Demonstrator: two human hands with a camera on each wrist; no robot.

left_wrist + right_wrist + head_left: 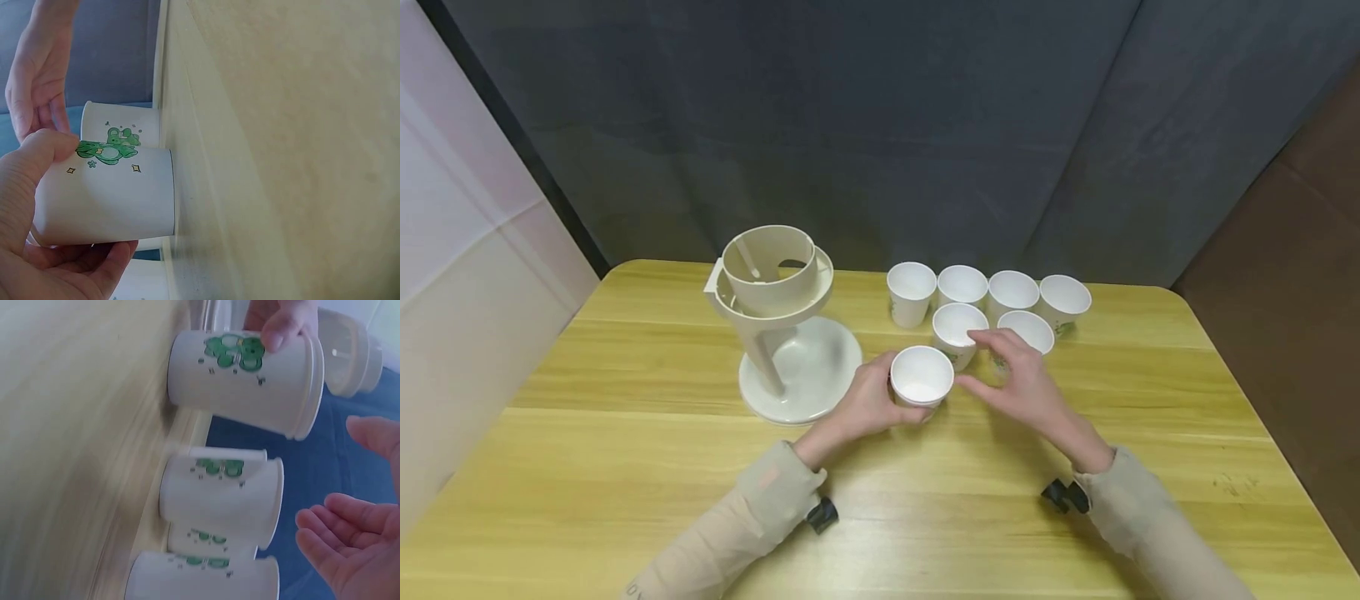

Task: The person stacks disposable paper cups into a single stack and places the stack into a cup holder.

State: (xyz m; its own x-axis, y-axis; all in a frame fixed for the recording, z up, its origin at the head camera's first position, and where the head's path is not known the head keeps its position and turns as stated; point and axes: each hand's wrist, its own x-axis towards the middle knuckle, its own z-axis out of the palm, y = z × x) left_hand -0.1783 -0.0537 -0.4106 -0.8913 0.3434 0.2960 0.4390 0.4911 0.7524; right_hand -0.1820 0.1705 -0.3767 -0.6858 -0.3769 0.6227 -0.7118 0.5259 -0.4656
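Observation:
My left hand grips a white paper cup with a green bear print, thumb on one side and fingers round the other. In the right wrist view a doubled rim shows at the mouth of this held cup, as of nested cups. Its base is close over the table. To the right, my right hand is held with thumb and fingers spread apart and nothing between them. Just beyond these fingers stand two paper cups, a left one and a right one, the latter partly hidden by the hand.
Behind them, several more white cups stand upright in a row near the table's back edge. On the left is a cream plastic stand with a round base and a ring holder on top. A dark curtain hangs behind the wooden table.

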